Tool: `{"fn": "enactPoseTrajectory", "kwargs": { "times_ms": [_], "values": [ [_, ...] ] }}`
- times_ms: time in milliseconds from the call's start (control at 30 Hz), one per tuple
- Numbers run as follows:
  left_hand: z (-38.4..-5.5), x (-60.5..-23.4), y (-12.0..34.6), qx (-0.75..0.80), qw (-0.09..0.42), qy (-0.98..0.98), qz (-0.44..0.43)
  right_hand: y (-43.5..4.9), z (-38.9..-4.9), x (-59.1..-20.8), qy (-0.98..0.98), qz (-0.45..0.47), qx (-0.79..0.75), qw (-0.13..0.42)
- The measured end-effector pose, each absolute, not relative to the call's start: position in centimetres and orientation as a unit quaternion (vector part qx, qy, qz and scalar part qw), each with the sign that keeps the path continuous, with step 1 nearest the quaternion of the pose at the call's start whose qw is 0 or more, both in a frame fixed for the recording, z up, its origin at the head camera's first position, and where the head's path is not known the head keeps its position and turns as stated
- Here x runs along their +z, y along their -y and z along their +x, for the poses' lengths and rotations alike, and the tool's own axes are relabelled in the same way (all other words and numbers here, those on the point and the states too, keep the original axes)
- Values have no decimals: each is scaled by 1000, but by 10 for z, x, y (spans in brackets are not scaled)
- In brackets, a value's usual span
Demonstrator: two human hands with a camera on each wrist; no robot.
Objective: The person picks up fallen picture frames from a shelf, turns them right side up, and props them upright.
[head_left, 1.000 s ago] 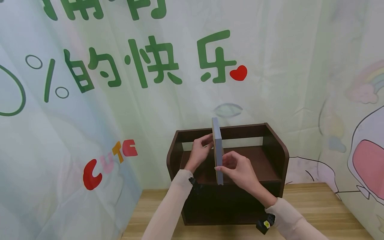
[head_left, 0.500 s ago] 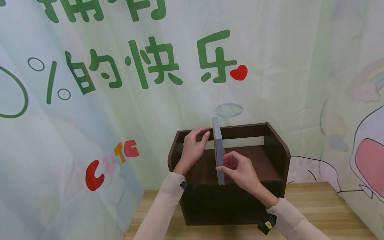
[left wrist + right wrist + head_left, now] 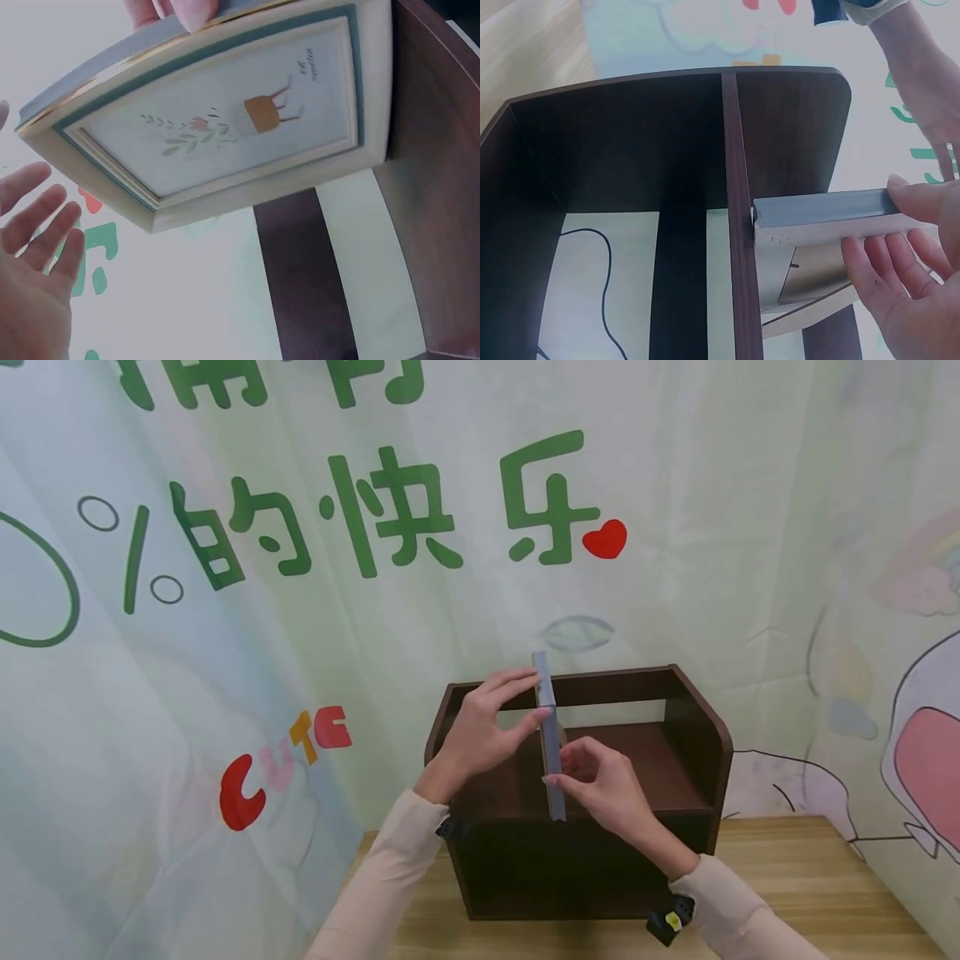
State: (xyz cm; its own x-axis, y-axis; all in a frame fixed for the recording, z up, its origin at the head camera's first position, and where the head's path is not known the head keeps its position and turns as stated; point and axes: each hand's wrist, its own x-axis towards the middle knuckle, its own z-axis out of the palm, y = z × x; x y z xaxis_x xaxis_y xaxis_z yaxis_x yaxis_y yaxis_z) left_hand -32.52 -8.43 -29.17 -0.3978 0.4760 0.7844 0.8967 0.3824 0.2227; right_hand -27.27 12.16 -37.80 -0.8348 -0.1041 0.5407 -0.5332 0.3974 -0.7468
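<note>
A picture frame (image 3: 551, 747) stands upright on the upper board of a dark brown shelf (image 3: 660, 760), its narrow grey side toward the head camera. My right hand (image 3: 611, 783) pinches that side low down, thumb on the edge and fingers behind, as the right wrist view shows. With fairly straight, spread fingers, my left hand (image 3: 480, 735) is at the frame's upper part, overlapping it in the head view. In the left wrist view the frame's face shows a cream border, a teal line and a plant print (image 3: 210, 127); the left fingers (image 3: 49, 217) are beside its top corner.
The shelf has raised side walls, a back rail (image 3: 615, 687) and a dark lower compartment (image 3: 570, 868). It stands on a wood-grain tabletop (image 3: 795, 877). A printed curtain (image 3: 712, 527) hangs behind. A thin black cable (image 3: 609, 285) shows through the shelf's back.
My left hand lets go of the frame's far side, draws back left, then comes up to its upper front with spread fingers. The right hand and the frame stay in place.
</note>
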Motion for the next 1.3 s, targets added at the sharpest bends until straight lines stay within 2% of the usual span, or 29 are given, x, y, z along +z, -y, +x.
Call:
{"fn": "enactPoseTrajectory", "kwargs": {
  "times_ms": [300, 500, 633, 867, 1300],
  "values": [
    [-331, -286, 78, -355, 303, 735, -492, -124, -274, -375, 801, 206, 521, 211],
    [-333, -290, 77, -377, 302, 726, -490, -129, -278, -381, 802, 199, 523, 210],
    [-332, -294, 77, -390, 296, 726, -483, -135, -281, -385, 797, 178, 530, 230],
    [-330, -301, 80, -409, 287, 732, -464, -137, -294, -388, 822, 197, 452, 283],
    [-331, -304, 75, -421, 288, 728, -459, -137, -320, -393, 864, 193, 364, 289]
  ]
}}
